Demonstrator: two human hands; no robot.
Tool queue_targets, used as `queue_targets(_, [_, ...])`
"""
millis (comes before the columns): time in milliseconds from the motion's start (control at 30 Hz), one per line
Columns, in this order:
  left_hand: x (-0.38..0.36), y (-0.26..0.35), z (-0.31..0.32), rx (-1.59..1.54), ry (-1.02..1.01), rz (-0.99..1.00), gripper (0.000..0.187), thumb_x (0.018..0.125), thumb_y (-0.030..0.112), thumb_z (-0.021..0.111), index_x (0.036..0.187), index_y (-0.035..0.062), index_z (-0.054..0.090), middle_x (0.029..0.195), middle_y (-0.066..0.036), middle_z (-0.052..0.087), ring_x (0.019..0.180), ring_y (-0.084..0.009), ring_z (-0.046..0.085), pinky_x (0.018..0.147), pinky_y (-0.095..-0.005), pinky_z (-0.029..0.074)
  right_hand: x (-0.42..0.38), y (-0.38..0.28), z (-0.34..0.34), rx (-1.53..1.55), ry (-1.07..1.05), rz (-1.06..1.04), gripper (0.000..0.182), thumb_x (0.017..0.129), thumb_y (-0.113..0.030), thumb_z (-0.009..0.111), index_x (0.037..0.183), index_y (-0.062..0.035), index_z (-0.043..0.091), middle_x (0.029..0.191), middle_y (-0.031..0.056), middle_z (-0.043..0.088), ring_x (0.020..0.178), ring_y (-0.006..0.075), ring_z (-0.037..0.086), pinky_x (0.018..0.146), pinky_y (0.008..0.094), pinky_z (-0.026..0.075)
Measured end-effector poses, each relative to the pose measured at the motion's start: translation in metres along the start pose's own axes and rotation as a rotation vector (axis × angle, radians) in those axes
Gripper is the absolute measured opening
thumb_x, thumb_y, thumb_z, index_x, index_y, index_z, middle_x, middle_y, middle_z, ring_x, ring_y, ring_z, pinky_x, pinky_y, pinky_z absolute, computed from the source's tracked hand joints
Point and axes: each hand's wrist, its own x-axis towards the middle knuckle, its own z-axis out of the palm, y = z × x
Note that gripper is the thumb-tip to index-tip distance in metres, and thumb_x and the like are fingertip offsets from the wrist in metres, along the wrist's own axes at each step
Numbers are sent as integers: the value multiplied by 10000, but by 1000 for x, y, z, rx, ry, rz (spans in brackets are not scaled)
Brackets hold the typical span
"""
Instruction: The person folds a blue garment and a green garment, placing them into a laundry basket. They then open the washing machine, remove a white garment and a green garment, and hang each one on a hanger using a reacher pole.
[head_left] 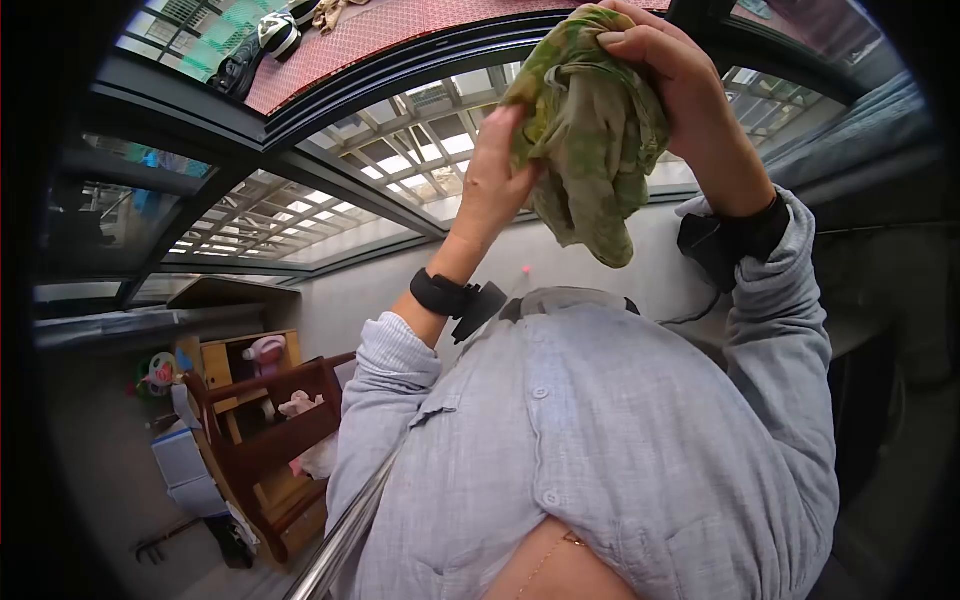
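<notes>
A crumpled green camouflage-patterned cloth [595, 140] hangs in front of the window, its lower end dangling free. My right hand [672, 75] grips its upper right part, thumb on the near side and fingers partly hidden behind the fabric. At the cloth's left edge, my left hand [495, 165] is closed on it, with blurred fingertips partly hidden by the folds. Both wrists wear black bands with small attached devices.
Dark window frames [285, 150] surround the hands, with a metal grille [420, 150] outside. A red ledge [340, 55] bears shoes. Lower left are a wooden shelf [265, 450] and a toy [160, 370]. A metal pole [345, 525] slants beside the torso.
</notes>
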Motion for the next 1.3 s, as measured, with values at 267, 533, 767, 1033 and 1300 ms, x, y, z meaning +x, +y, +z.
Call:
queue_targets(267, [12, -31, -23, -338, 206, -355, 156, 917, 156, 511, 960, 38, 603, 758, 12, 587, 678, -61, 507, 627, -204, 426, -6, -17, -79, -1328, 80, -274, 166, 903, -142, 494, 999, -18, 547, 827, 63, 614, 718, 132, 563, 671, 246, 464])
queue_targets(533, [48, -16, -52, -298, 272, -163, 138, 922, 136, 501, 963, 54, 604, 829, 8, 586, 752, -56, 504, 677, -196, 420, -31, -17, -66, -1422, 42, -185, 229, 848, -229, 585, 937, -18, 573, 742, 123, 617, 684, 224, 614, 627, 329, 470])
queue_targets(767, [49, -9, -61, -569, -273, -402, 366, 860, 157, 588, 1199, 44, 507, 997, -47, 564, 792, -63, 518, 734, -186, 419, -20, -25, -65, -1178, -167, -214, 163, 873, -85, 545, 1016, -12, 572, 891, 26, 600, 821, 81, 552, 750, 218, 465])
queue_targets(1033, [44, 32, -13, -927, -655, -501, 398, 756, 151, 691, 1117, 43, 564, 911, 6, 619, 803, -62, 542, 635, -190, 430, -17, -15, -14, -1077, -274, -279, 123, 819, -93, 590, 915, -20, 617, 778, 38, 622, 719, 137, 591, 691, 245, 478])
queue_targets(1300, [38, 26, 8, -187, -486, -255, 139, 729, 127, 661, 833, 67, 591, 729, -6, 597, 656, -162, 577, 605, -303, 473, -49, -39, -39, -1165, -98, -221, 114, 852, -92, 573, 919, -12, 619, 774, 30, 618, 711, 84, 579, 655, 223, 479])
